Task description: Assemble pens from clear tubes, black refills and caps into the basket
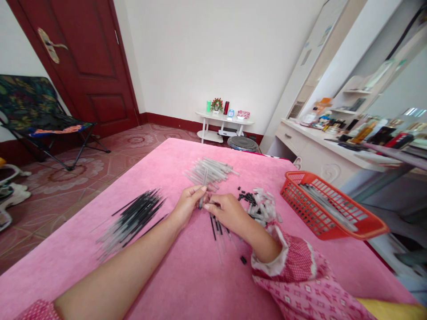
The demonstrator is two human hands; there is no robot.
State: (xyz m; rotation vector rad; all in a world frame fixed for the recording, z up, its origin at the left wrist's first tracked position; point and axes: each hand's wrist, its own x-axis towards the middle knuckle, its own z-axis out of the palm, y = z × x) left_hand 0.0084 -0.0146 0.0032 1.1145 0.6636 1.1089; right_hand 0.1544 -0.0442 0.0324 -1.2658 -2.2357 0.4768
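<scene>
My left hand (187, 203) is closed around a clear pen barrel (205, 176), which points up and away with its dark end toward me. Beside that end, the fingers of my right hand (229, 210) are pinched together; what lies between them is hidden. Several dark pen refills (214, 227) show below my right palm, held or lying there, I cannot tell which. Beyond both hands is a heap of clear barrels (218, 170). A pile of black-tipped refills (136, 222) lies to the left. Small black plugs (247, 197) and clear pen caps (267, 205) are heaped right of my right hand.
A pink cloth (187, 275) covers the table. At its right edge stands an orange basket (328, 232) holding grey-clear pens (327, 205). One loose black piece (243, 259) lies near my right sleeve. A dressing table (300, 138) stands to the right, a folding chair (46, 120) far left.
</scene>
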